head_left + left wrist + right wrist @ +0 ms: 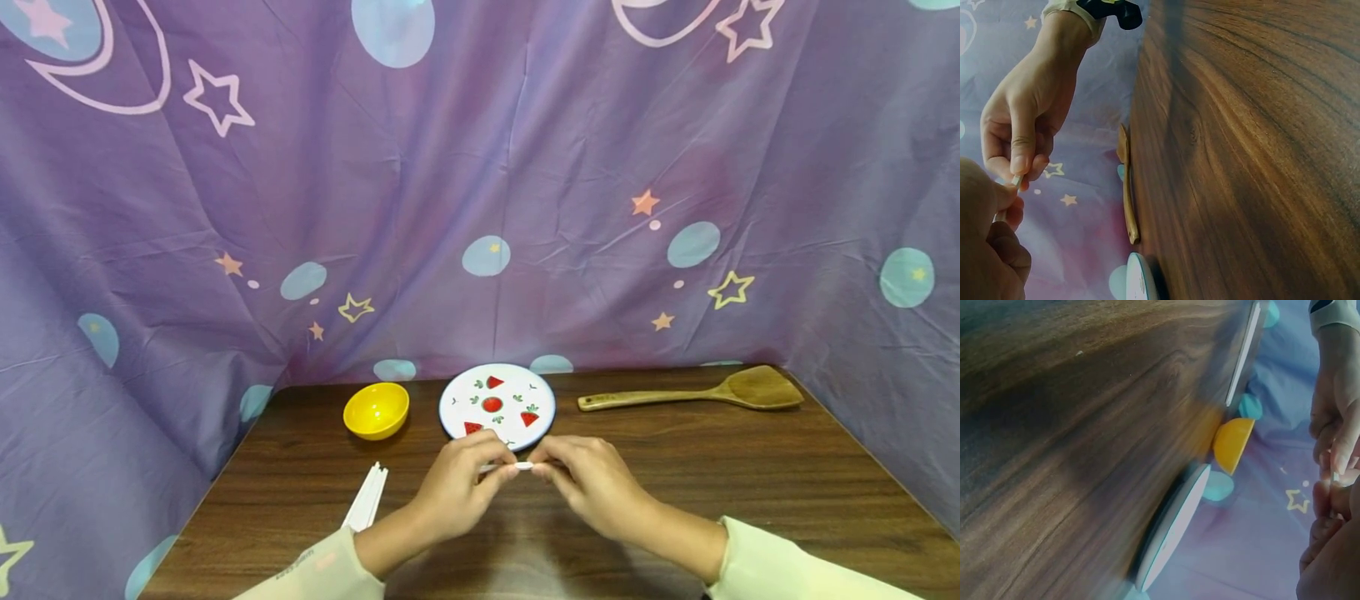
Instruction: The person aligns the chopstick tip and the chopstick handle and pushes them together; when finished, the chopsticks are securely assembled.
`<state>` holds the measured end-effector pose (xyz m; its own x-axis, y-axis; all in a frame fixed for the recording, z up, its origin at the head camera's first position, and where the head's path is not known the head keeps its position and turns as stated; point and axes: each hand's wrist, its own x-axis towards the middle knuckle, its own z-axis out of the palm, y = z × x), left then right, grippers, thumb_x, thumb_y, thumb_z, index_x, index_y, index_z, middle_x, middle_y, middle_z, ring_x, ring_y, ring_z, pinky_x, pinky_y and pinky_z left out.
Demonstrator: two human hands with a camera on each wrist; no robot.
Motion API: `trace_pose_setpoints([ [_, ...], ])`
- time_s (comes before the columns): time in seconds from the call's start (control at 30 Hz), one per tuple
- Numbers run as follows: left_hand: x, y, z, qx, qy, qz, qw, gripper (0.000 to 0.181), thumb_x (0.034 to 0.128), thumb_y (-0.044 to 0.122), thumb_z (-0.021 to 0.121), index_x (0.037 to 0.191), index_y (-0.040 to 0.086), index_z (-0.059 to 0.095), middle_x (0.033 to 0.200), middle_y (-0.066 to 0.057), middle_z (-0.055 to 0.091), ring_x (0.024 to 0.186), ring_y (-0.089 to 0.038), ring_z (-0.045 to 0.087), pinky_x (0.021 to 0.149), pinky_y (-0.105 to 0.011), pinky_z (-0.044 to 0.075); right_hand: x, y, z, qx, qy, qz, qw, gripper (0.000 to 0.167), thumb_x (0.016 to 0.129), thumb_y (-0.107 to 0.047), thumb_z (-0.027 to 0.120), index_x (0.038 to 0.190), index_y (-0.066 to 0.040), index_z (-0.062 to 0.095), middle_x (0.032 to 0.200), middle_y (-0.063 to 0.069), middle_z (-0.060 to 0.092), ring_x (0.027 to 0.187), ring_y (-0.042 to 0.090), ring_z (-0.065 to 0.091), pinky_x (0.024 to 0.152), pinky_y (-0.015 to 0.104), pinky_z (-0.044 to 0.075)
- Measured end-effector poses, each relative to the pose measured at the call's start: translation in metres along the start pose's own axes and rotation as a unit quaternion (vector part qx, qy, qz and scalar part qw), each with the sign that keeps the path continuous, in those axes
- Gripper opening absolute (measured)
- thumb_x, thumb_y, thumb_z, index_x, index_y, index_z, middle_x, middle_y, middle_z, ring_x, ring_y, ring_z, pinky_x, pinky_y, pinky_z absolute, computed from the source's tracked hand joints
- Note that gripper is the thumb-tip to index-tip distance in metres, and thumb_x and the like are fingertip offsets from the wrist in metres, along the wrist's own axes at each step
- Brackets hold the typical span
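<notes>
My left hand (459,482) and right hand (592,479) meet in front of the plate, above the table. Thumb and fingers of each pinch a slim white stick (523,466) from either side. Fingers cover most of the stick, so its kind and length cannot be told; a pale bit also shows in the left wrist view between the fingertips. Just behind the hands lies a round white plate (459,407) with a blue rim and red fruit pictures. Several white sticks (366,498) lie together on the table left of my left forearm, partly hidden by the sleeve.
A yellow bowl (377,412) stands at the back left of the brown wooden table (750,475). At the back right lies a wooden spatula (690,395), its blade to the right. A purple patterned cloth (420,183) hangs behind and at both sides.
</notes>
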<state>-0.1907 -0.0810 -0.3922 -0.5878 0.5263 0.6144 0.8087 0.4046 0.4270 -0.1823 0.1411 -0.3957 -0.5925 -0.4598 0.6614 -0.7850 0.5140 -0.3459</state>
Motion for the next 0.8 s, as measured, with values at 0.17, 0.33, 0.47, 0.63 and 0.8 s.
trace_pose_setpoints([
  [0.17,0.000,0.000,0.002,0.004,0.003,0.007,1.0000,0.008,0.0917,0.011,0.075,0.086,0.012,0.071,0.083,0.006,0.064,0.076,-0.002,0.054,0.071,-0.017,0.047,-0.001,0.000,0.003,0.001,0.009,-0.003,1.0000,0.012,0.087,-0.008,0.079,0.090,-0.018,0.071,0.083,-0.013,0.069,0.070,-0.005,0.054,0.060,0.019,0.049],
  [0.33,-0.001,0.000,0.002,0.008,-0.002,0.004,1.0000,0.008,0.0925,0.012,0.075,0.086,0.012,0.070,0.084,0.006,0.064,0.076,-0.002,0.054,0.072,-0.017,0.048,-0.003,0.000,0.004,0.000,0.011,-0.017,0.9998,0.016,0.085,-0.006,0.080,0.090,-0.019,0.071,0.081,-0.012,0.068,0.068,-0.006,0.051,0.058,0.017,0.046],
  [0.47,-0.003,0.002,0.002,0.016,-0.014,-0.015,0.9997,0.007,0.0940,0.014,0.074,0.089,0.014,0.069,0.086,0.007,0.064,0.079,-0.003,0.056,0.074,-0.021,0.050,-0.003,0.002,0.003,-0.010,0.003,-0.025,0.9996,0.014,0.087,-0.010,0.079,0.091,-0.019,0.070,0.081,-0.014,0.068,0.067,-0.006,0.049,0.058,0.017,0.045],
  [0.63,-0.006,0.002,-0.001,-0.006,-0.045,-0.063,0.9970,0.004,0.0984,0.013,0.069,0.095,0.013,0.071,0.091,0.006,0.065,0.086,-0.005,0.059,0.080,-0.023,0.054,0.000,0.008,0.002,0.005,-0.026,-0.014,0.9995,0.013,0.089,-0.015,0.079,0.092,-0.023,0.069,0.082,-0.017,0.068,0.068,-0.006,0.052,0.061,0.019,0.048],
  [0.8,-0.012,0.001,-0.005,-0.031,-0.074,-0.108,0.9909,0.015,0.1024,0.007,0.059,0.104,0.010,0.074,0.092,0.005,0.063,0.084,-0.006,0.055,0.079,-0.024,0.050,0.008,0.018,-0.003,0.066,-0.080,0.036,0.9940,0.008,0.092,-0.019,0.078,0.091,-0.024,0.072,0.083,-0.016,0.068,0.073,-0.003,0.059,0.064,0.022,0.053],
])
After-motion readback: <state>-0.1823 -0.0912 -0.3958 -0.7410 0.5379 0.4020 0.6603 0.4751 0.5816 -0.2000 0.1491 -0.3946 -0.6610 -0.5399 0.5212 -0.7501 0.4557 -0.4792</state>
